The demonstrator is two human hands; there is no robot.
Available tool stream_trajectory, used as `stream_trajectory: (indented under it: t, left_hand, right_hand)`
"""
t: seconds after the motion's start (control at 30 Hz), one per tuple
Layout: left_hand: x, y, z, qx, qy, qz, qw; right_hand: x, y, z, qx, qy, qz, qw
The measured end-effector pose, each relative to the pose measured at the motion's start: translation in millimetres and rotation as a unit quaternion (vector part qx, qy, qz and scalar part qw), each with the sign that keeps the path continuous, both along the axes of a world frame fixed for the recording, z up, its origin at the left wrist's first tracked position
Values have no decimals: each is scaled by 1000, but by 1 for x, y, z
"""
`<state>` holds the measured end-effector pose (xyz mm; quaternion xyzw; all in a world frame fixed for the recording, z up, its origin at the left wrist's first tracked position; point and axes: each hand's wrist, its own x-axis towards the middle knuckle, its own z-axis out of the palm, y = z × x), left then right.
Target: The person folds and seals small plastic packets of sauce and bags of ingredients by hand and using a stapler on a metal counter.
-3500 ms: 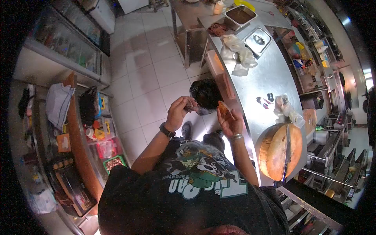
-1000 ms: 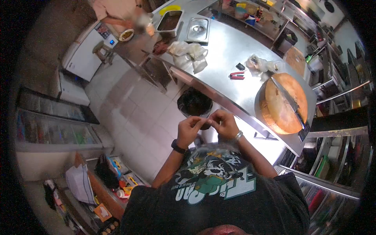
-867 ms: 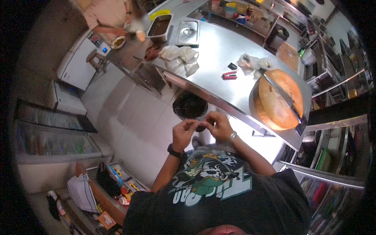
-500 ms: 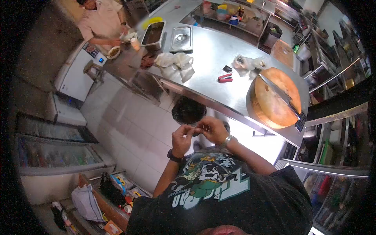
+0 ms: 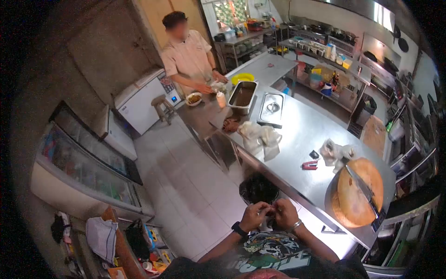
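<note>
In front of my chest, my left hand [image 5: 253, 216] and my right hand [image 5: 286, 215] meet at the fingertips. Both are closed in a pinch. Whatever lies between the fingers is too small or hidden to make out. Beyond them a bin with a black liner [image 5: 258, 187] stands on the floor beside the steel table [image 5: 297, 125]. On that table, out of my hands' touch, are a red stapler [image 5: 310, 165], a small black object [image 5: 314, 154], crumpled plastic bags [image 5: 335, 152] and tied whitish bags [image 5: 259, 139].
A round wooden chopping block [image 5: 346, 200] with a large knife [image 5: 362, 186] on it occupies the table's right end. Further along are a lidded steel pan [image 5: 271, 109] and an open pan [image 5: 242, 95]. A co-worker [image 5: 190, 60] stands at the far end near a bowl [image 5: 193, 98].
My view has tilted up and swung left, showing more of the kitchen and the co-worker. My hands stay together at the fingertips, lower in the picture.
</note>
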<state>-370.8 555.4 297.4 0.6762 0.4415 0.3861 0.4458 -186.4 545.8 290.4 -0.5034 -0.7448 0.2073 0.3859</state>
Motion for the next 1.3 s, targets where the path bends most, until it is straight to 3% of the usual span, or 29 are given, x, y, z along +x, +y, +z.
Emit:
stream_trajectory:
  t: [0.07,0.13,0.27,0.33,0.43,0.5,0.6,0.67,0.7,0.77,0.83,0.9,0.93,0.97,1.0,1.1,1.23,1.3]
  left_hand:
    - [1,13,-7,-33,13,-3,999]
    - [2,25,-14,39,57,3,998]
    - [9,54,-13,42,81,12,996]
    - [13,71,-10,-31,-7,32,999]
    - [23,101,-8,-34,-15,30,999]
    - [28,123,-3,-52,18,43,998]
    - [42,160,0,4,47,65,997]
    - [51,183,6,-4,145,27,989]
    - [54,193,-4,14,109,8,994]
    - [76,207,0,-16,73,60,995]
    - [84,231,-21,86,151,90,981]
    - [90,257,-38,89,194,56,975]
    - [95,269,-39,85,194,49,976]
    - [100,281,-40,162,272,63,946]
    - [105,292,-42,237,347,75,904]
    - [103,333,-85,244,358,75,898]
    - [82,372,-99,217,257,17,942]
    - [79,376,-81,215,246,-6,945]
  right_hand:
    - [0,13,4,-6,11,15,1000]
    - [1,28,5,-16,25,30,999]
    - [3,66,14,-41,57,55,996]
    - [8,86,14,-34,77,50,995]
    - [19,116,14,-20,56,44,997]
    - [28,135,21,-123,179,22,976]
    - [44,162,14,-165,212,24,963]
    - [55,174,8,-141,166,-19,976]
    - [62,182,5,-135,124,-33,982]
    - [71,192,3,-131,116,-95,980]
    - [82,199,-16,-171,135,-130,967]
    - [86,201,-45,-196,158,-163,954]
    - [89,203,-60,-249,295,-173,906]
    - [94,204,-74,-294,426,-178,837]
    - [100,203,-80,-295,427,-184,835]
    - [102,207,-84,-321,469,-173,804]
    - [83,234,-64,-317,620,-205,688]
    - [67,257,-52,-298,632,-209,684]
